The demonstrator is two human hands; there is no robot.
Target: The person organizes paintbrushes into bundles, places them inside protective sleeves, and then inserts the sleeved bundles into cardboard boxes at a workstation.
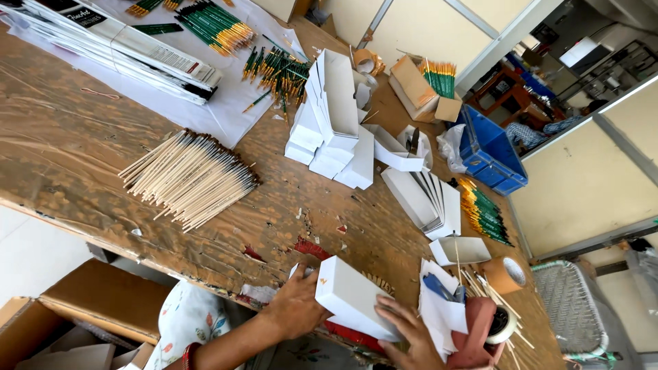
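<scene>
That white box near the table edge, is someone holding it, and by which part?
Yes. Both hands hold the white cardboard box: the left hand grips its end nearest the table edge, and the right hand lies over its other end, fingers spread on top.

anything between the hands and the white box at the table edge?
No. Both hands are already on the white box: the left hand holds its near-left end and the right hand lies on its right end. The tape roll and paper slips sit to the right, apart from the grip.
</scene>
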